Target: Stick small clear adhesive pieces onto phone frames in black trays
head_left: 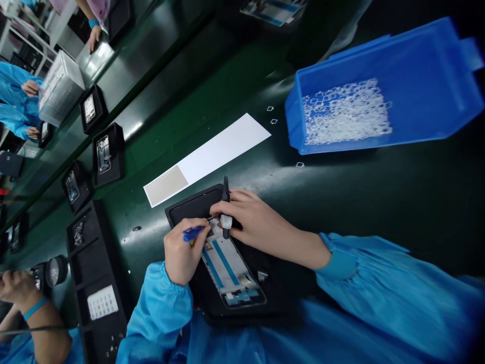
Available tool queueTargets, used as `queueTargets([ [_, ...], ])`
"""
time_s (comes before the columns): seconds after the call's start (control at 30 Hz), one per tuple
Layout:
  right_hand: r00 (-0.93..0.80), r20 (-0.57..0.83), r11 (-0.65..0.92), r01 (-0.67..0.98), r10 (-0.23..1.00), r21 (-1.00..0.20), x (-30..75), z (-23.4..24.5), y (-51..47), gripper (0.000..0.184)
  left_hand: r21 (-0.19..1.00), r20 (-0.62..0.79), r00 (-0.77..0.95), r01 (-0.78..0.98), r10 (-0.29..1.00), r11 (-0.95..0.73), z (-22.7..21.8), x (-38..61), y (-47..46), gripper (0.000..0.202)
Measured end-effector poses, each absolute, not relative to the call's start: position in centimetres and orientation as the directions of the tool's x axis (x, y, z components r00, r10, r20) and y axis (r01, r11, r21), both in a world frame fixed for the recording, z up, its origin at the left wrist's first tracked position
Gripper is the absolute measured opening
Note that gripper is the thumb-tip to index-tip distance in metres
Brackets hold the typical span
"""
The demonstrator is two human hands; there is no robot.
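Observation:
My left hand (181, 253) is closed around a blue-ended tool (192, 233), whose tip I cannot make out. My right hand (261, 225) holds a slim black pen-like tool (226, 192) with a white wrap near its lower end. Both hands meet over the upper end of an opened phone (229, 265), where fingers cover the details. Two blue strips run along the phone's pale inner plate. Under it is a black tray (195, 202), tilted in view.
Beyond my hands lies a white strip of card (223, 146). A blue bin (341, 144) holds many small white frames, with a few loose beside it. At left stand a compartmented black tray (85, 268) and phone trays (108, 154). Co-workers' hands (18, 290) are at the left.

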State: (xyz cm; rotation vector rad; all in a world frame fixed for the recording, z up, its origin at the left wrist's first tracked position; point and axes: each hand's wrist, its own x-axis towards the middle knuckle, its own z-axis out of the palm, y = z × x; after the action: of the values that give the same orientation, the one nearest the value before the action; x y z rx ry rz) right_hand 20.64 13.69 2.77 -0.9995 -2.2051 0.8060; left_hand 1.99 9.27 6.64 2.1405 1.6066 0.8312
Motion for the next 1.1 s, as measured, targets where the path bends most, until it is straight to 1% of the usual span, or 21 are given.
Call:
queueTargets([
  [0.07, -0.545, 0.276, 0.555, 0.452, 0.792, -0.698, 20.5, 2.6, 13.6, 0.030, 0.722, 0.297, -0.004, 0.656, 0.955, -0.222, 6.9, 1.5, 9.1, 0.003],
  [0.1, -0.542, 0.285, 0.560, 0.451, 0.791, -0.695, 20.5, 2.5, 13.6, 0.030, 0.771, 0.326, -0.098, 0.603, 0.940, -0.204, 7.1, 1.2, 9.0, 0.003],
  [0.13, -0.537, 0.290, 0.559, 0.448, 0.792, -0.697, 20.4, 2.5, 13.6, 0.031, 0.790, 0.348, -0.148, 0.577, 0.926, -0.204, 7.3, 1.0, 8.8, 0.005],
  [0.17, -0.532, 0.292, 0.555, 0.441, 0.794, -0.705, 20.4, 2.4, 13.6, 0.031, 0.775, 0.366, -0.135, 0.592, 0.921, -0.222, 7.5, 0.7, 8.5, 0.010],
  [0.2, -0.528, 0.294, 0.548, 0.427, 0.797, -0.719, 20.4, 2.4, 13.6, 0.030, 0.722, 0.378, -0.061, 0.644, 0.924, -0.252, 7.6, 0.5, 8.3, 0.014],
  [0.23, -0.518, 0.300, 0.539, 0.407, 0.801, -0.737, 20.4, 2.5, 13.6, 0.029, 0.630, 0.371, 0.052, 0.720, 0.927, -0.292, 7.6, 0.3, 8.0, 0.017],
  [0.3, -0.469, 0.322, 0.510, 0.357, 0.822, -0.783, 20.5, 2.6, 13.7, 0.024, 0.373, 0.300, 0.271, 0.849, 0.915, -0.374, 7.2, 0.3, 7.5, 0.020],
  [0.37, -0.360, 0.331, 0.447, 0.312, 0.872, -0.838, 20.7, 2.9, 13.8, 0.019, 0.135, 0.243, 0.379, 0.899, 0.893, -0.418, 6.6, 0.5, 7.2, 0.028],
  [0.4, -0.291, 0.311, 0.394, 0.293, 0.905, -0.871, 20.8, 3.0, 13.8, 0.016, 0.049, 0.226, 0.403, 0.905, 0.887, -0.423, 6.3, 0.6, 7.1, 0.031],
  [0.47, -0.173, 0.227, 0.264, 0.234, 0.958, -0.936, 21.0, 3.2, 13.8, 0.015, -0.057, 0.202, 0.445, 0.895, 0.873, -0.443, 5.9, 0.8, 7.3, 0.034],
  [0.53, -0.099, 0.143, 0.158, 0.162, 0.985, -0.974, 21.1, 3.3, 13.8, 0.025, -0.101, 0.171, 0.474, 0.880, 0.863, -0.464, 5.7, 1.0, 7.5, 0.034],
  [0.6, -0.034, 0.113, 0.116, 0.106, 0.993, -0.988, 21.1, 3.2, 13.8, 0.036, -0.098, 0.122, 0.477, 0.878, 0.870, -0.468, 5.8, 1.2, 7.8, 0.033],
  [0.67, 0.033, 0.103, 0.101, 0.069, 0.994, -0.992, 21.0, 3.0, 14.1, 0.042, -0.067, 0.055, 0.454, 0.890, 0.889, -0.451, 6.0, 1.2, 7.9, 0.032],
  [0.77, 0.085, 0.034, 0.036, -0.019, 0.996, -0.999, 21.0, 2.9, 14.7, 0.041, 0.004, -0.038, 0.406, 0.914, 0.913, -0.406, 6.2, 1.1, 7.9, 0.035],
  [0.83, 0.095, -0.038, -0.029, -0.089, 0.995, -0.996, 20.9, 2.9, 15.2, 0.038, 0.108, -0.075, 0.366, 0.928, 0.927, -0.358, 6.4, 0.7, 8.0, 0.036],
  [0.9, 0.110, -0.093, -0.077, -0.141, 0.990, -0.987, 20.9, 2.7, 15.6, 0.035, 0.236, -0.045, 0.320, 0.924, 0.946, -0.301, 6.6, 0.0, 8.5, 0.037],
  [0.93, 0.116, -0.109, -0.090, -0.155, 0.987, -0.984, 20.8, 2.6, 15.8, 0.034, 0.280, -0.008, 0.288, 0.920, 0.957, -0.275, 6.6, -0.3, 9.0, 0.036],
  [0.97, 0.122, -0.114, -0.093, -0.160, 0.986, -0.983, 20.8, 2.4, 15.9, 0.033, 0.299, 0.036, 0.247, 0.922, 0.968, -0.246, 6.7, -0.7, 9.6, 0.034],
  [1.03, 0.120, -0.098, -0.080, -0.143, 0.988, -0.986, 20.5, 2.2, 16.1, 0.031, 0.271, 0.097, 0.158, 0.946, 0.983, -0.179, 6.6, -1.3, 11.4, 0.032],
  [1.1, 0.089, -0.072, -0.062, -0.109, 0.993, -0.992, 20.2, 2.1, 16.4, 0.030, 0.208, 0.092, 0.108, 0.970, 0.990, -0.125, 6.5, -1.5, 13.5, 0.031],
])
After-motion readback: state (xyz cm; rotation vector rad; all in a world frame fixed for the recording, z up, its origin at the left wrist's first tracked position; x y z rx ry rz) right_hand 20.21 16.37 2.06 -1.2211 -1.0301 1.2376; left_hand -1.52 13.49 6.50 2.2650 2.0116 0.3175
